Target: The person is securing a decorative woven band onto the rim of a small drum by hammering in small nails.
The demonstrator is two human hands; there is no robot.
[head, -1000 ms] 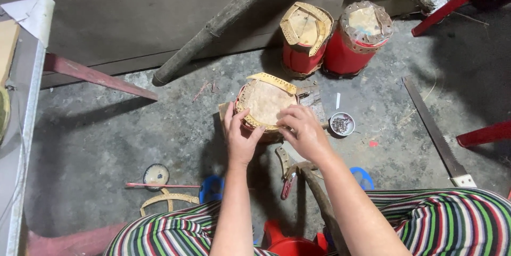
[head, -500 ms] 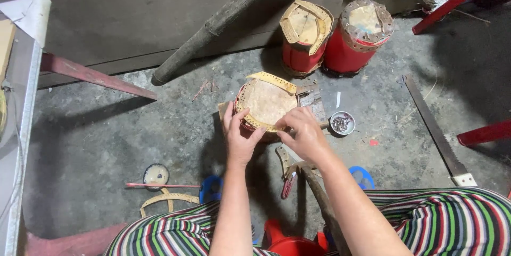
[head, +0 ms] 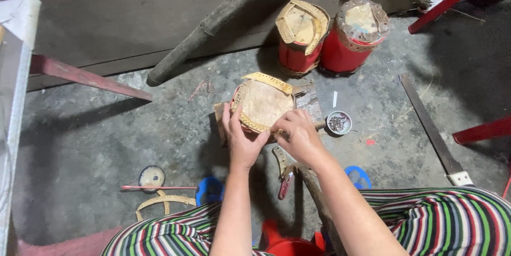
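Observation:
A small red drum [head: 264, 102] with a pale hide top and a punched hide rim strip stands on wooden blocks on the concrete floor. My left hand [head: 242, 137] rests on its near left edge, fingers pressed against the rim strip. My right hand [head: 299, 134] pinches the near right edge of the hide between thumb and fingers. Both forearms reach out from above my striped trousers.
Two more red drums [head: 301, 35] [head: 357, 29] stand behind. A small round tin of nails [head: 338, 122] sits right of my hands. A flat metal bar [head: 432, 131] lies at right, a wooden pole [head: 213, 24] behind, hide scraps [head: 162, 201] and a small disc [head: 151, 176] at left.
Both hands have stayed on the drum's near edge; my right hand's fingers have shifted slightly along the rim. Nothing else has moved.

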